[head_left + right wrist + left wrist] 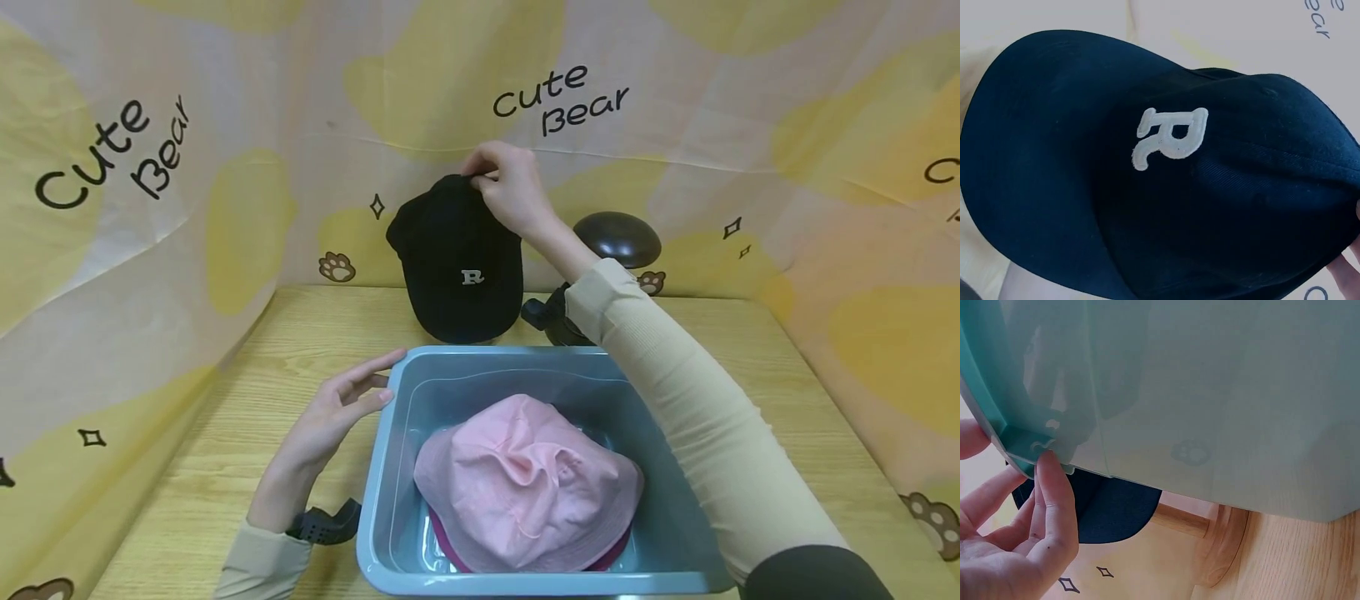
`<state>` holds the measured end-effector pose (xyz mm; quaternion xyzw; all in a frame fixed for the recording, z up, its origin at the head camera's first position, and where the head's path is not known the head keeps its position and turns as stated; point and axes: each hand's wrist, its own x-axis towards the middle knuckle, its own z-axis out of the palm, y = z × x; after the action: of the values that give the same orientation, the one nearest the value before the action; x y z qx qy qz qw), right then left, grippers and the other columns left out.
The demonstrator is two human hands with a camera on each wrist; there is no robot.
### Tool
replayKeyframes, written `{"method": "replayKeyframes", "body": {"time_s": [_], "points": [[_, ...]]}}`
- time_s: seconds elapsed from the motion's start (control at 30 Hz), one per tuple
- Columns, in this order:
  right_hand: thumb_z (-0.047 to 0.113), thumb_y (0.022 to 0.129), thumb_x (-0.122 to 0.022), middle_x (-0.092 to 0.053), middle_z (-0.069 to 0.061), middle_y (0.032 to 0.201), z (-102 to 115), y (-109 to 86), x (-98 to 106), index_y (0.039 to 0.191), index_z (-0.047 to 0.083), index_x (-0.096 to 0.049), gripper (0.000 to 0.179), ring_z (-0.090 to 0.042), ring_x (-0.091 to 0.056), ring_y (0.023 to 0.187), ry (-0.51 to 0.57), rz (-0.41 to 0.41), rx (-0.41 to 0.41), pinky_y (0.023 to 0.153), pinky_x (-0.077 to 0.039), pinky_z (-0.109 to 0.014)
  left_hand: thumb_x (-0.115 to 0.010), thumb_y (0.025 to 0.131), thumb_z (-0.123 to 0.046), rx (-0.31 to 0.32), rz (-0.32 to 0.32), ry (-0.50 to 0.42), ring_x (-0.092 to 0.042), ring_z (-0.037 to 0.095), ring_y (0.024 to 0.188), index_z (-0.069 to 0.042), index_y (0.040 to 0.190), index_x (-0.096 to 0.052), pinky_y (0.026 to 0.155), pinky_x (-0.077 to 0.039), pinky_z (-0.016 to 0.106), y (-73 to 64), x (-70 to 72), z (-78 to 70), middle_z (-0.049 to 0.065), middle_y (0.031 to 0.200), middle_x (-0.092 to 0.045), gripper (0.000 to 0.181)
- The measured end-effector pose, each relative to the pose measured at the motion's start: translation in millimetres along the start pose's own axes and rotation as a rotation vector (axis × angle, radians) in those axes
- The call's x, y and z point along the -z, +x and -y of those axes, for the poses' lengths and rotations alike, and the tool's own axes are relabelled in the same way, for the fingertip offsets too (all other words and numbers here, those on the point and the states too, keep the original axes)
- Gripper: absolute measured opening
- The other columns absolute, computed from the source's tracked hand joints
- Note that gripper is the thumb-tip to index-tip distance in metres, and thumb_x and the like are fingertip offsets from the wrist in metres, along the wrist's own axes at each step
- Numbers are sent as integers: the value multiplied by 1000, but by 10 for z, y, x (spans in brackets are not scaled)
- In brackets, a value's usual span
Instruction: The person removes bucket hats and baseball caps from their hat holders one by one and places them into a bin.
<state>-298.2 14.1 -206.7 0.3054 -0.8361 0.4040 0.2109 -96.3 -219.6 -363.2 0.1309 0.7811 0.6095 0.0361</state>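
Observation:
Behind the basin, a black baseball cap (457, 258) with a white letter R hangs brim down. My right hand (510, 187) pinches the top of its crown; in the right wrist view only the fingertips (1344, 275) show at the edge. My left hand (337, 408) grips the back left corner of the blue plastic basin (381, 475), fingers and thumb around the rim (1019, 447). Inside the basin lies a crumpled pink bucket hat (525, 483), crown up. Beneath it shows the edge of a darker magenta item (447, 542), mostly hidden.
A glossy black dome (617, 239) stands behind my right forearm, with a black part (555, 317) below it. In the left wrist view, a wooden post with a round base (1225, 544) appears beside the cap. Patterned cloth (675, 100) surrounds the wooden table (300, 333).

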Motion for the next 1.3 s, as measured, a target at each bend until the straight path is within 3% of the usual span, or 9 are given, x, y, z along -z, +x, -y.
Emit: {"method": "replayKeyframes", "body": {"time_s": [0.27,0.6,0.9,1.3], "points": [[-4,90,-59,-72,-12,101,2,-37,96,95,1,-70,13,-20,-67,97,-4,-25,34,91,-51,-28,-58,95,-15,-6,0,5,-60,15,108,-16,142,-47,98,-37,45,14,1,8,14,127,-58,48],[-2,91,-58,-72,-9,98,184,-52,277,94,3,-70,14,-18,-68,92,-21,-2,89,87,-51,-26,-58,95,-17,9,-9,11,-60,15,108,-18,142,-48,98,-36,45,10,1,14,6,126,-61,48],[-1,91,-59,-72,-6,95,301,-152,385,94,5,-71,13,-10,-66,84,48,10,62,82,-49,-20,-58,95,-17,3,-15,21,-60,15,108,-17,142,-48,98,-36,47,17,-11,6,8,126,-60,47],[-4,92,-56,-70,-7,94,359,-269,506,94,3,-70,15,-7,-63,83,138,23,28,81,-49,-22,-57,96,-17,-8,-10,22,-61,14,106,-15,142,-48,96,-39,43,-17,-17,-41,4,120,-63,47]]}}
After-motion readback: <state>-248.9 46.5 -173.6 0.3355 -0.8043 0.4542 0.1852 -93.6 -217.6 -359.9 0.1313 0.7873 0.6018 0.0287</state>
